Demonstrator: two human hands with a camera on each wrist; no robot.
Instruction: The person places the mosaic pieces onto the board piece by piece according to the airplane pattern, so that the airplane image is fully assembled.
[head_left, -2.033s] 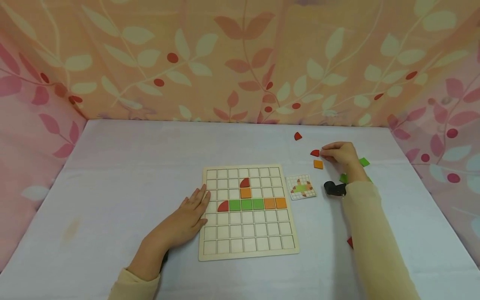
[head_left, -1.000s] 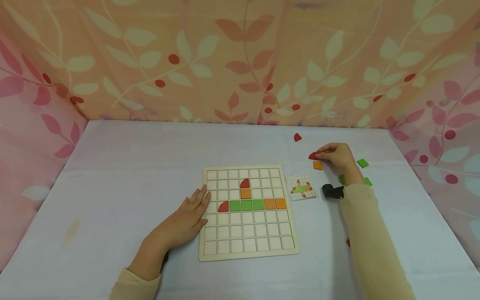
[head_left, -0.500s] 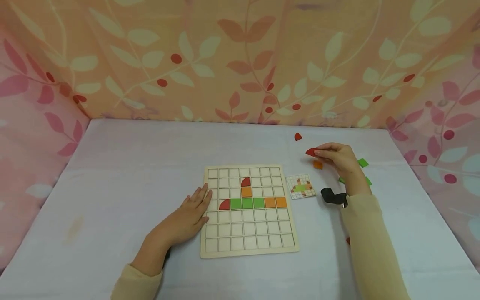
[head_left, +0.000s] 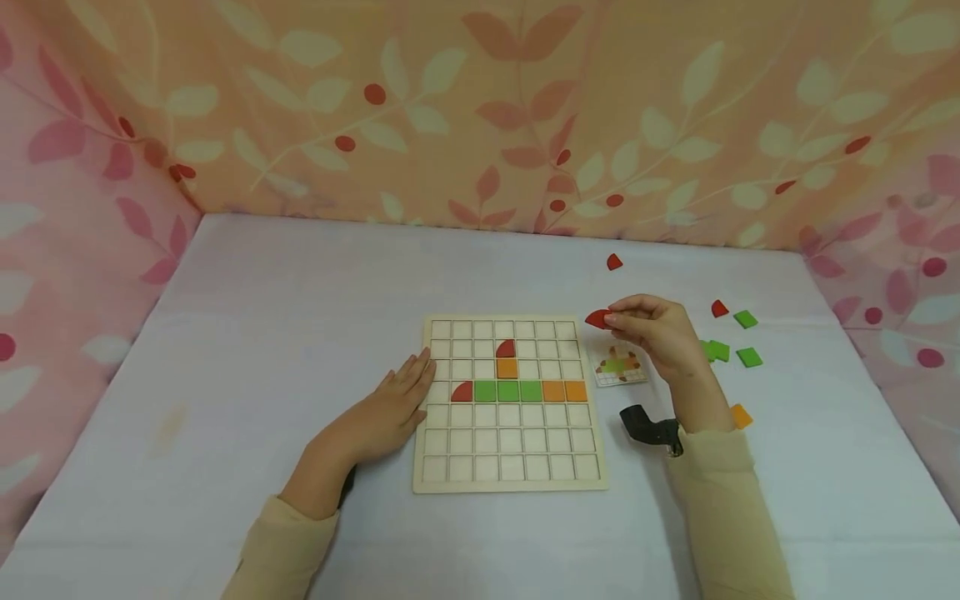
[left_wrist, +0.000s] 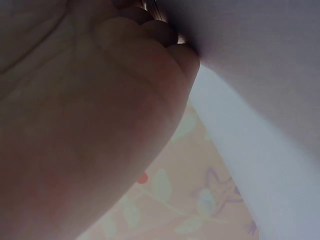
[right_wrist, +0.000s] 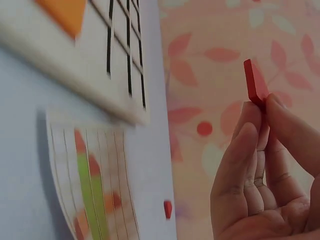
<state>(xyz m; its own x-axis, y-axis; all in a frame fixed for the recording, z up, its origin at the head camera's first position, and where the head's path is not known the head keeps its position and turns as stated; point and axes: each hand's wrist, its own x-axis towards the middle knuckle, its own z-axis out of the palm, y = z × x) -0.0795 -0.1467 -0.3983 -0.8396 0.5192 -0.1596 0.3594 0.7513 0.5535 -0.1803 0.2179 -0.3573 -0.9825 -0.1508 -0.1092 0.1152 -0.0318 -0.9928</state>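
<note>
My right hand point(head_left: 656, 333) pinches a red quarter-circle tile point(head_left: 597, 319) between thumb and fingers, raised near the board's upper right corner. In the right wrist view the tile point(right_wrist: 255, 82) stands on edge at the fingertips, above the table. My left hand point(head_left: 386, 417) rests with fairly straight fingers on the left edge of the pale gridded board point(head_left: 510, 487). On the board, a row holds a red quarter-circle point(head_left: 462, 392), green squares point(head_left: 507, 391) and orange squares point(head_left: 564, 391). Above the middle green square are an orange square point(head_left: 507, 368) and a red quarter-circle point(head_left: 506, 348).
A small pattern card point(head_left: 621, 377) lies right of the board, partly behind my right hand. Farther right are loose green squares point(head_left: 748, 357), a red quarter-circle point(head_left: 720, 308) and an orange piece point(head_left: 741, 416). Another red quarter-circle point(head_left: 614, 262) lies near the back edge.
My right hand has taken hold of the red quarter-circle, lifted it and carried it left and nearer, toward the board. The left hand keeps its place on the board's edge.
</note>
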